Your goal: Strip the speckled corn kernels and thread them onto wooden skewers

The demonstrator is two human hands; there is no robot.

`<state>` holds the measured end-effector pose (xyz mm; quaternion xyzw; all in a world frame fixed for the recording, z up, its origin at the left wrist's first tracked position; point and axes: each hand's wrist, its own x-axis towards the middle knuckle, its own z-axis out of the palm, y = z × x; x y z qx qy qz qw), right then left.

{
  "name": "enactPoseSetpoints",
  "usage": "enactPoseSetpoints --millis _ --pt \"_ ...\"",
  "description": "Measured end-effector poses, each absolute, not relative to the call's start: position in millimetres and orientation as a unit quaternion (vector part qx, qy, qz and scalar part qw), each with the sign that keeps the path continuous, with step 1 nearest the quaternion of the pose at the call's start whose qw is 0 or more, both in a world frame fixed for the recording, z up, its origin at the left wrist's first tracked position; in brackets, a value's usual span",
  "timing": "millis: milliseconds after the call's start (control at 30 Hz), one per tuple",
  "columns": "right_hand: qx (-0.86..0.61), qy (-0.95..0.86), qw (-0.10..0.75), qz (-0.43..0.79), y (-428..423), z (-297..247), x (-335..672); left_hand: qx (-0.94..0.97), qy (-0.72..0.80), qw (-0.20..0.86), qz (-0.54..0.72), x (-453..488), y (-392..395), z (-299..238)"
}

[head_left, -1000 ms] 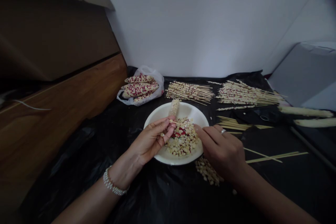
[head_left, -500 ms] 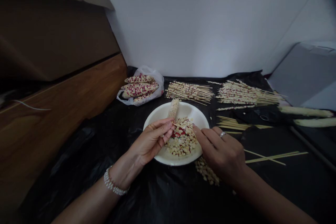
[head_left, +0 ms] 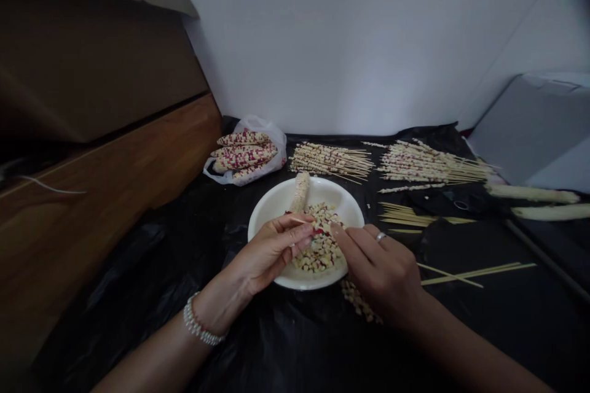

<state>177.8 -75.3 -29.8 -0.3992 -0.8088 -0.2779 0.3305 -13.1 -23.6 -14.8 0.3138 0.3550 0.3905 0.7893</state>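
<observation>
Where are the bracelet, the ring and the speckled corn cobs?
Bracelet (head_left: 199,322): head view, on its beads, left wrist (head_left: 216,310).
Ring (head_left: 380,236): head view, on its band, right hand (head_left: 382,270).
Speckled corn cobs (head_left: 243,156): head view, on the middle cob.

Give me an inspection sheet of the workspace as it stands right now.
Surface: crumpled black plastic sheet covers the work area.
Job's things: white plate holds loose corn kernels and a pale corn cob; thin bamboo skewer above it.
Hands: left hand pinches the skewer over the plate; right hand reaches in beside it.
Clutter: spilled kernels, kernel-threaded skewers, bare skewers, red-speckled cobs in a plastic bag, two pale cobs.
Cables: thin white cable at far left.
Surroundings: wooden panel, white wall, grey box.
</observation>
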Motion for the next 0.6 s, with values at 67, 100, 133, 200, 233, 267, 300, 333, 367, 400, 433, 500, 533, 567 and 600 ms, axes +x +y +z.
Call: enactPoseSetpoints --millis 67,100,133,200,233,267,300,333,367,400,433,500,533,567,600 --pt "-0.423 -0.798 0.319 -0.289 -73 -31 182 0.286 0.329 0.810 0.393 -15 -22 -13" --pt "-0.434 -0.791 0.314 -0.296 -71 -32 184 0.270 0.318 0.819 0.393 -15 -21 -12" --pt "-0.442 -0.786 0.310 -0.302 -70 -33 186 0.255 0.312 0.826 0.394 -16 -20 -11" --pt "-0.447 -0.782 0.305 -0.309 -68 -35 189 0.233 0.313 0.831 0.397 -17 -18 -11" --pt "-0.447 -0.783 0.303 -0.309 -67 -36 189 0.230 0.318 0.828 0.400 -17 -17 -11" --pt "-0.446 -0.785 0.300 -0.308 -67 -37 190 0.230 0.324 0.824 0.404 -17 -17 -12" --pt "-0.445 -0.787 0.297 -0.306 -67 -38 189 0.233 0.331 0.819 0.407 -17 -16 -13" --pt "-0.445 -0.788 0.297 -0.305 -67 -38 189 0.237 0.336 0.814 0.411 -17 -16 -14" --pt "-0.444 -0.789 0.297 -0.304 -68 -38 189 0.240 0.338 0.811 0.413 -17 -15 -16" --pt "-0.444 -0.789 0.298 -0.302 -68 -38 188 0.240 0.338 0.810 0.415 -17 -15 -17" --pt "-0.441 -0.791 0.301 -0.300 -69 -38 188 0.238 0.336 0.810 0.418 -18 -14 -18" --pt "-0.435 -0.795 0.306 -0.292 -69 -37 187 0.232 0.330 0.811 0.424 -18 -13 -20" --pt "-0.432 -0.796 0.310 -0.288 -70 -37 187 0.229 0.329 0.811 0.427 -19 -12 -21" --pt "-0.429 -0.797 0.315 -0.286 -70 -36 186 0.224 0.331 0.811 0.428 -19 -12 -21" --pt "-0.427 -0.797 0.320 -0.283 -70 -36 186 0.220 0.334 0.811 0.427 -19 -12 -20"
